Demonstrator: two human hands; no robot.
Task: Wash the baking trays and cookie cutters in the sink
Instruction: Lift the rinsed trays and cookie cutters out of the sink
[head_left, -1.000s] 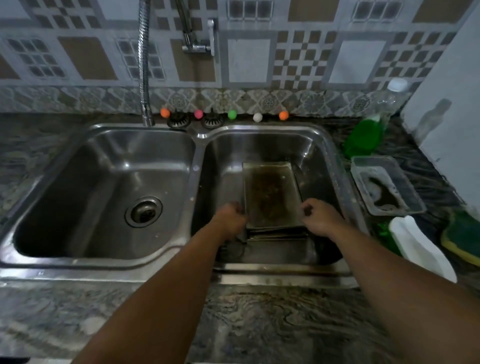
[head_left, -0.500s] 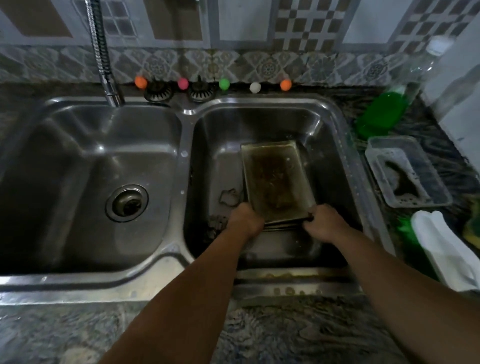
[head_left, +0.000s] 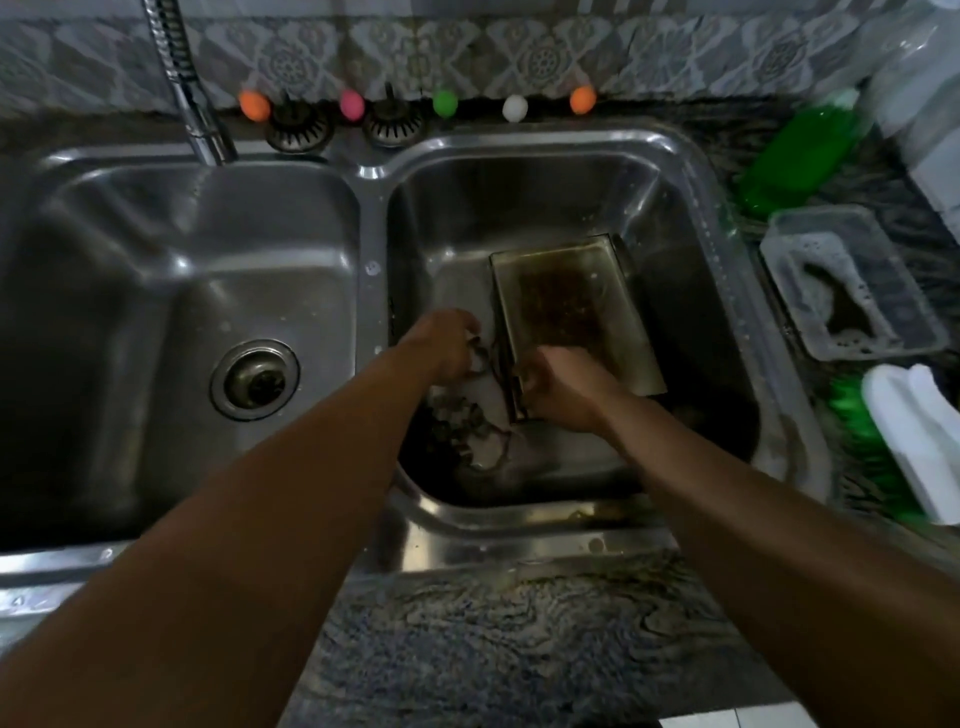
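In the right basin of the double sink (head_left: 691, 171), a stained baking tray (head_left: 566, 306) leans with its far end raised toward the basin's right wall, and what looks like a second tray edge shows beneath its near end. The right hand (head_left: 563, 387) grips the tray's near left corner, fingers curled over the rim. Just left of the tray, the left hand (head_left: 447, 345) is curled round a thin metal cookie cutter (head_left: 480, 358), pinching it between thumb and fingers. More cookie cutters (head_left: 467, 431) lie in a loose heap on the basin floor, nearer the sink's front edge than the hands; their shapes are too dim to tell apart.

The left basin holds only its round drain (head_left: 254, 380). Behind the sink, a flexible metal tap hose (head_left: 189, 83) rises at the back left, and two strainer plugs (head_left: 298, 127) sit on the rear ledge among a row of small coloured balls (head_left: 444, 102). To the right of the sink, on the dark patterned counter (head_left: 519, 639), stand a bottle of green liquid (head_left: 795, 156), a clear plastic tub (head_left: 904, 291) with foam inside, and a white bottle (head_left: 914, 436) lying on something green.
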